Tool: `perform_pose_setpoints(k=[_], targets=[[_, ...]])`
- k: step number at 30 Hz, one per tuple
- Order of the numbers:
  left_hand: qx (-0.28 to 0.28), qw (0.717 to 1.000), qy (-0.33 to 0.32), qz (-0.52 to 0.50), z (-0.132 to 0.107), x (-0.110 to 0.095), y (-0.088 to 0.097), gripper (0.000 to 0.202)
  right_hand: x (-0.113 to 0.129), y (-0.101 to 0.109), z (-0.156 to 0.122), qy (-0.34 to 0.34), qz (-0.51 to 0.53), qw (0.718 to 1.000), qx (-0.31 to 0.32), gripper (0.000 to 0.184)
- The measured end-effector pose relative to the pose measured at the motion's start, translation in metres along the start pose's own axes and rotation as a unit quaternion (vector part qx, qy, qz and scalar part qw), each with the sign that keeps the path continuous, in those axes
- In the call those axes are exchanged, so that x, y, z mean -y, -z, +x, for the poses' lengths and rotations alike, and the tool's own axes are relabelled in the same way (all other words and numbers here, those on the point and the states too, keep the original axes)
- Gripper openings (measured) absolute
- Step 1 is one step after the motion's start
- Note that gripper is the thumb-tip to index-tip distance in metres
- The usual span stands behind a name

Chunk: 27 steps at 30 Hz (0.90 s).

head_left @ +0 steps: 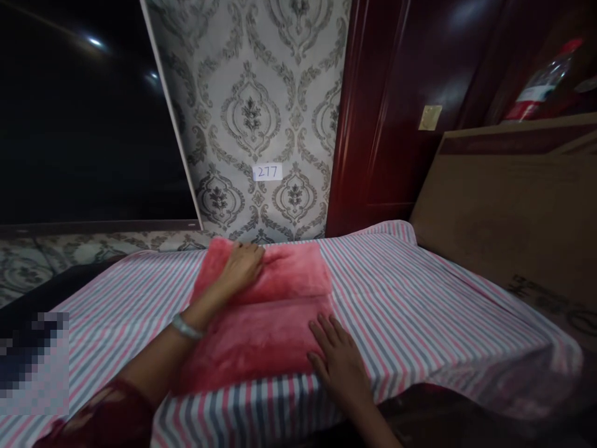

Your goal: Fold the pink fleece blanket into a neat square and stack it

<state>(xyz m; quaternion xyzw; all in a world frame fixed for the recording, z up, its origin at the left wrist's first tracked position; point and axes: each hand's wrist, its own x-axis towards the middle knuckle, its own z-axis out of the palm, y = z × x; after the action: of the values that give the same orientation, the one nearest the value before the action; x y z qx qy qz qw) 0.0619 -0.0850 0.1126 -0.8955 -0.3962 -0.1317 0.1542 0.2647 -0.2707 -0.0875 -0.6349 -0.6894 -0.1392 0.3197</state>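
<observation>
A pink-red plush towel (261,339) lies on a striped sheet, with a fold line running across its middle. The far part of it looks like a thicker, folded-over layer. My left hand (243,266), with a pale bracelet on the wrist, rests on that far part; its fingers are curled and closed on the fabric, which creases beside them. At the towel's near right edge lies my right hand (339,358), fingers stretched and spread, palm down, partly on the towel and partly on the sheet.
The striped sheet (392,298) covers the table and hangs over its front edge. A large cardboard box (508,205) stands at the right, with a red-capped bottle (543,84) behind it. A dark screen (88,124) is at the left; a "277" label (267,172) is on the wall.
</observation>
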Motion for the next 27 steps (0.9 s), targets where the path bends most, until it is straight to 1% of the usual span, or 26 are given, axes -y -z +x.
perform_pose_setpoints(k=[2, 4, 5, 7, 8, 11, 13, 15, 18, 20, 21, 22, 25, 27], targets=[[-0.057, 0.995, -0.068, 0.055, -0.038, -0.015, 0.006, 0.023, 0.001, 0.004, 0.001, -0.005, 0.017, 1.000, 0.010, 0.051], [-0.112, 0.984, -0.117, 0.077, -0.081, -0.027, 0.005, 0.026, 0.000, 0.008, 0.001, -0.015, 0.042, 0.999, 0.024, 0.050], [-0.139, 0.979, -0.130, 0.079, -0.102, -0.031, 0.001, 0.028, 0.000, 0.009, 0.000, -0.027, 0.057, 0.998, 0.028, 0.049], [-0.156, 0.976, -0.131, 0.079, -0.141, -0.038, -0.010, 0.037, -0.001, 0.010, -0.002, -0.064, 0.089, 0.994, 0.023, 0.046], [-0.152, 0.977, -0.124, 0.081, -0.157, -0.040, -0.017, 0.041, -0.002, 0.011, -0.004, -0.083, 0.108, 0.991, 0.015, 0.045], [-0.160, 0.978, -0.097, 0.088, -0.191, -0.035, -0.036, 0.044, -0.003, 0.016, -0.009, -0.113, 0.180, 0.977, -0.003, 0.040], [-0.171, 0.979, -0.076, 0.084, -0.204, -0.025, -0.044, 0.044, -0.003, 0.023, -0.012, -0.124, 0.235, 0.964, -0.013, 0.035], [-0.175, 0.981, -0.051, 0.073, -0.214, -0.011, -0.049, 0.047, -0.004, 0.032, -0.016, -0.165, 0.284, 0.944, -0.034, 0.035], [-0.165, 0.985, -0.003, 0.045, -0.226, 0.009, -0.054, 0.052, -0.008, 0.050, -0.020, -0.281, 0.338, 0.895, -0.076, 0.048], [-0.158, 0.986, 0.047, 0.002, -0.233, 0.018, -0.058, 0.054, -0.012, 0.060, -0.018, -0.340, 0.353, 0.867, -0.086, 0.060], [-0.153, 0.985, 0.078, -0.028, -0.235, 0.021, -0.061, 0.056, -0.015, 0.065, -0.016, -0.352, 0.353, 0.863, -0.081, 0.065], [-0.149, 0.981, 0.107, -0.062, -0.238, 0.023, -0.063, 0.059, -0.018, 0.068, -0.013, -0.353, 0.347, 0.866, -0.070, 0.068], [-0.136, 0.956, 0.196, -0.172, -0.245, 0.026, -0.066, 0.067, -0.025, 0.076, 0.000, -0.326, 0.310, 0.893, -0.018, 0.070], [-0.125, 0.932, 0.238, -0.244, -0.247, 0.026, -0.063, 0.069, -0.029, 0.077, 0.009, -0.312, 0.293, 0.903, 0.022, 0.068]])
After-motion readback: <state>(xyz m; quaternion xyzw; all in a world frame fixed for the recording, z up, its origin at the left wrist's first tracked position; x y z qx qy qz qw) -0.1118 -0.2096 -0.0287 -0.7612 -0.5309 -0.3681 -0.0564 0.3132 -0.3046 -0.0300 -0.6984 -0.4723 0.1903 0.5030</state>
